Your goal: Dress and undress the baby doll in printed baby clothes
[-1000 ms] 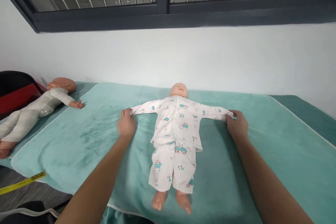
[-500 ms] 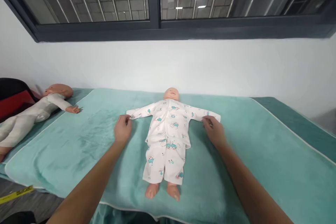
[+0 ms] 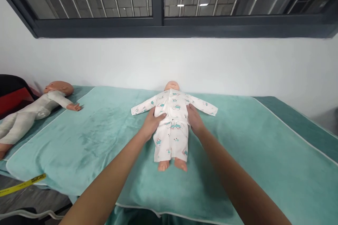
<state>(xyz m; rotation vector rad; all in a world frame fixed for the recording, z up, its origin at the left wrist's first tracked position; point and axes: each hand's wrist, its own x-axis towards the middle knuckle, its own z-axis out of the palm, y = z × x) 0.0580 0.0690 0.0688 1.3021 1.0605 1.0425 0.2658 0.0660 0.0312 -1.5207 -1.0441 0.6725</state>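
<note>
A baby doll point(image 3: 172, 85) lies on its back on a teal blanket point(image 3: 105, 147), head toward the wall and bare feet toward me. It wears a white long-sleeved shirt point(image 3: 176, 104) and white trousers point(image 3: 171, 144), both printed with small teal and red figures. Its sleeves spread out to both sides and cover the hands. My left hand point(image 3: 153, 121) grips the doll's waist on one side, thumb on the shirt front. My right hand point(image 3: 194, 117) holds the other side of the torso. The fingertips of both hands are partly hidden by the doll.
Another doll point(image 3: 39, 107) in a white bodysuit lies at the left edge beside a black and red object point(image 3: 14, 95). Behind the bed is a white wall point(image 3: 169, 58) below a dark-framed window point(image 3: 158, 28). A yellow strip point(image 3: 23, 184) shows at lower left.
Both hands have left the sleeve ends and moved inward to the doll's waist. The doll has shifted slightly up toward the wall, and its feet now lie farther from me.
</note>
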